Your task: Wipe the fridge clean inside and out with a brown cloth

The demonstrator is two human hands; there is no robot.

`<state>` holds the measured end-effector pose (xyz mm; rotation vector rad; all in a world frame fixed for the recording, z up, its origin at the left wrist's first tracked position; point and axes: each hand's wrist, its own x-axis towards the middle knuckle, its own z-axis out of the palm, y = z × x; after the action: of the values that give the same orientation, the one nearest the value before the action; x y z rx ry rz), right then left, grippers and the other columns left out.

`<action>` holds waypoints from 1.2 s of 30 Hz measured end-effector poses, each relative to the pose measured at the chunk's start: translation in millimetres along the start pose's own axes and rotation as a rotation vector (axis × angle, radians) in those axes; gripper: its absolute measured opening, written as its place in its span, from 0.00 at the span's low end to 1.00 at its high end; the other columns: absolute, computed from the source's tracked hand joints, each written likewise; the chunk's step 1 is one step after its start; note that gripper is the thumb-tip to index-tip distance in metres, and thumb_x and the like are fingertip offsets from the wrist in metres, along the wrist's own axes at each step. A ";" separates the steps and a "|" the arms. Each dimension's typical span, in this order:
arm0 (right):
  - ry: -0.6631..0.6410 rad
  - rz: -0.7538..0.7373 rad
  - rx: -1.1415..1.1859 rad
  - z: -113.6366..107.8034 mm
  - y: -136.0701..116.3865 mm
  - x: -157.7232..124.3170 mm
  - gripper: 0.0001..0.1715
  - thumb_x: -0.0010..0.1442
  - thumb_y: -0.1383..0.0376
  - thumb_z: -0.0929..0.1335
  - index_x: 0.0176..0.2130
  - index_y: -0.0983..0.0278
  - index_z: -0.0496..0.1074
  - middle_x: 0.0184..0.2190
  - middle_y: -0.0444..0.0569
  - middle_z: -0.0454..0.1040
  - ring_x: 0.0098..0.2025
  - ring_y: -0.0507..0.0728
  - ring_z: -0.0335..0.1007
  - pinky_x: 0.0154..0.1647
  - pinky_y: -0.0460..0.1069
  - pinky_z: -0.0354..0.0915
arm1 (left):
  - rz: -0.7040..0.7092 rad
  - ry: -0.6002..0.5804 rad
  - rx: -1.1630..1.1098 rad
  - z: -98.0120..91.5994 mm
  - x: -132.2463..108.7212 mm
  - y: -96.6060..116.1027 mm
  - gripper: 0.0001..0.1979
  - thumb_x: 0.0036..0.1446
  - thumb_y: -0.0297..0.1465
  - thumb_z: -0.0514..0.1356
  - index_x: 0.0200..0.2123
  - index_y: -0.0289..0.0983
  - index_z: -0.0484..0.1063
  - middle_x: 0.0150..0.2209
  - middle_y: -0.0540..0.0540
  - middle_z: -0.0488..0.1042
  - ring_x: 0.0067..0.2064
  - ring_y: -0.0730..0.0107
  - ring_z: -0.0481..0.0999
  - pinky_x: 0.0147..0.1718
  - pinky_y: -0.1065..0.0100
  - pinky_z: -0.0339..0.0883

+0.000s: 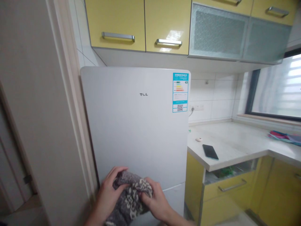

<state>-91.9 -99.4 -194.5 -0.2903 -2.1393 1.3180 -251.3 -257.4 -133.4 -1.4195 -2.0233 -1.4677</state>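
A grey patterned cloth (129,197) is bunched up between both my hands, low in the view, right in front of a silver fridge (134,125). My left hand (109,196) grips the cloth's left side with curled fingers. My right hand (155,199) pinches its right edge. The fridge door is closed and bears a blue energy label (180,92) at its top right corner.
A white worktop (235,144) to the right carries a dark phone (210,152), a small white object (198,139) and coloured cloths (283,136). Below it a yellow drawer (230,185) stands slightly open. Yellow wall cupboards (141,25) hang overhead. A door frame (68,110) stands left.
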 end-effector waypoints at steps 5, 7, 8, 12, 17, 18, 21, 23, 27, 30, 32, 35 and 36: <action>0.022 -0.197 -0.133 -19.9 -56.5 23.2 0.12 0.53 0.61 0.69 0.39 0.62 0.75 0.36 0.45 0.76 0.40 0.56 0.69 0.43 0.49 0.60 | 0.336 0.559 0.394 43.5 -44.5 2.6 0.30 0.63 0.34 0.70 0.67 0.45 0.69 0.56 0.38 0.78 0.57 0.51 0.79 0.62 0.47 0.70; -0.081 -0.333 -0.179 -30.8 -79.9 35.0 0.19 0.49 0.62 0.70 0.44 0.60 0.76 0.38 0.45 0.77 0.42 0.57 0.71 0.45 0.49 0.61 | 0.376 0.536 0.447 66.9 -59.6 4.1 0.45 0.60 0.39 0.73 0.75 0.43 0.58 0.67 0.30 0.70 0.67 0.42 0.72 0.66 0.40 0.67; -0.126 -0.372 -0.178 -34.9 -90.5 39.8 0.22 0.49 0.62 0.72 0.46 0.59 0.77 0.39 0.45 0.78 0.43 0.57 0.71 0.46 0.49 0.62 | 0.374 0.536 0.472 76.4 -62.8 4.5 0.51 0.58 0.42 0.73 0.78 0.42 0.52 0.73 0.28 0.62 0.73 0.37 0.64 0.68 0.35 0.63; -0.228 -0.461 -0.099 -41.8 -121.7 49.9 0.30 0.52 0.57 0.74 0.54 0.59 0.75 0.41 0.44 0.79 0.39 0.56 0.73 0.45 0.48 0.67 | 0.502 0.654 0.566 80.4 -37.8 1.6 0.57 0.58 0.31 0.72 0.80 0.45 0.39 0.81 0.30 0.43 0.80 0.34 0.48 0.70 0.27 0.58; -0.091 -0.742 -0.174 -70.0 -125.0 61.9 0.38 0.65 0.57 0.70 0.71 0.60 0.65 0.62 0.54 0.75 0.61 0.61 0.72 0.65 0.56 0.66 | 0.646 0.650 0.651 18.6 53.2 1.8 0.49 0.57 0.26 0.72 0.76 0.49 0.54 0.75 0.32 0.52 0.77 0.38 0.56 0.70 0.38 0.66; 0.030 -0.740 -0.224 -83.0 -118.4 67.1 0.36 0.68 0.56 0.68 0.72 0.59 0.64 0.65 0.56 0.72 0.65 0.61 0.69 0.69 0.57 0.64 | 0.615 0.666 0.698 5.6 73.0 4.1 0.46 0.58 0.28 0.72 0.75 0.47 0.57 0.72 0.32 0.56 0.76 0.38 0.57 0.70 0.39 0.64; 0.596 -0.576 -0.426 -131.4 -80.4 87.9 0.30 0.75 0.54 0.63 0.71 0.59 0.65 0.70 0.59 0.65 0.73 0.65 0.60 0.74 0.66 0.57 | 0.420 0.630 0.684 -25.1 129.5 17.2 0.45 0.62 0.36 0.70 0.76 0.37 0.55 0.70 0.27 0.61 0.75 0.34 0.58 0.72 0.34 0.56; 0.921 -0.414 -0.542 -162.5 -43.4 102.5 0.33 0.76 0.49 0.62 0.72 0.60 0.64 0.73 0.62 0.59 0.75 0.70 0.54 0.74 0.72 0.53 | 0.370 0.614 0.599 -41.2 167.8 32.6 0.46 0.63 0.42 0.69 0.76 0.31 0.55 0.71 0.24 0.60 0.76 0.34 0.56 0.74 0.31 0.49; 1.032 -0.287 -0.618 -196.2 25.9 119.5 0.40 0.77 0.47 0.57 0.78 0.62 0.53 0.74 0.65 0.56 0.76 0.71 0.53 0.71 0.73 0.58 | 0.459 0.733 0.521 -74.6 255.5 86.5 0.49 0.61 0.54 0.69 0.72 0.26 0.59 0.70 0.28 0.66 0.75 0.42 0.61 0.76 0.33 0.42; 1.005 -0.285 -0.620 -197.9 51.9 122.9 0.42 0.79 0.49 0.55 0.80 0.63 0.43 0.73 0.65 0.59 0.72 0.69 0.60 0.68 0.67 0.65 | 0.495 0.763 0.464 -89.6 311.6 133.6 0.48 0.68 0.62 0.51 0.70 0.24 0.58 0.71 0.39 0.65 0.73 0.49 0.61 0.74 0.33 0.43; 1.054 -0.287 -0.642 -195.4 58.2 124.9 0.43 0.78 0.49 0.56 0.81 0.64 0.43 0.71 0.66 0.62 0.70 0.70 0.63 0.65 0.66 0.67 | 0.571 0.691 0.478 -80.4 327.8 154.2 0.44 0.72 0.59 0.46 0.69 0.24 0.61 0.72 0.42 0.63 0.74 0.48 0.60 0.73 0.34 0.44; 1.092 -0.320 -0.681 -193.2 60.6 127.8 0.42 0.78 0.49 0.55 0.81 0.65 0.43 0.69 0.66 0.64 0.67 0.70 0.66 0.64 0.66 0.68 | 0.752 0.428 0.510 -31.4 306.7 153.2 0.34 0.69 0.48 0.61 0.67 0.29 0.69 0.70 0.36 0.68 0.75 0.44 0.62 0.76 0.38 0.49; 1.095 -0.330 -0.689 -193.1 60.9 128.3 0.42 0.78 0.50 0.55 0.81 0.65 0.43 0.70 0.66 0.63 0.67 0.70 0.66 0.64 0.66 0.68 | 0.801 0.274 0.487 -9.6 287.6 143.5 0.31 0.67 0.44 0.63 0.66 0.32 0.72 0.69 0.35 0.70 0.74 0.43 0.64 0.76 0.38 0.52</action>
<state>-86.5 133.0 -136.2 -0.6964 -1.4681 0.0686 -276.6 -106.6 149.5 -1.4467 -1.2684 -0.7124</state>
